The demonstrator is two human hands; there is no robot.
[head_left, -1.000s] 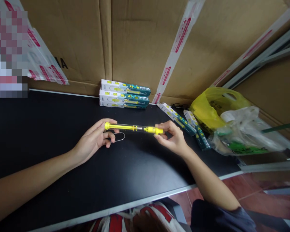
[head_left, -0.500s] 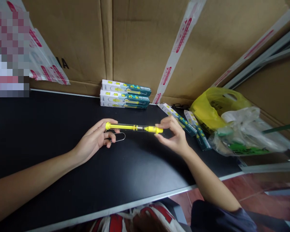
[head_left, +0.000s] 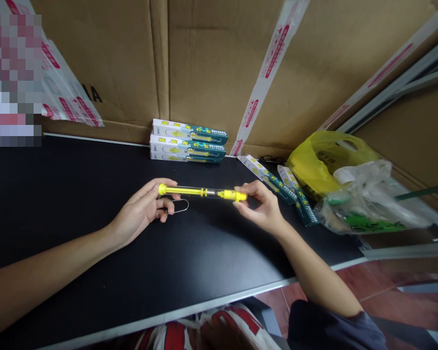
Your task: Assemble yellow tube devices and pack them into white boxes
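A clear tubular spring scale (head_left: 200,192) with yellow end caps and a yellow inner rod is held level above the black table. Its left end rests in my left hand (head_left: 140,206), pinched between thumb and fingers. The lower fingers of that hand also keep hold of a thin metal wire hook (head_left: 182,207), whose rounded loop sticks out below the tube. At the other end, my right hand (head_left: 263,206) grips the yellow cap between thumb and fingertips. Part of the left cap is covered by my fingers.
Several printed spring scale boxes (head_left: 188,146) are stacked against the cardboard wall (head_left: 211,63). Two more boxes (head_left: 266,177) lie slanted at the right, beside a yellow plastic bag (head_left: 314,165) and a clear bag (head_left: 372,209). The table's pale front edge (head_left: 204,306) runs near my body.
The fingers of my right hand have shifted slightly on the yellow cap, with the index finger a little lower. The left hand, tube and hook stay practically where they were.
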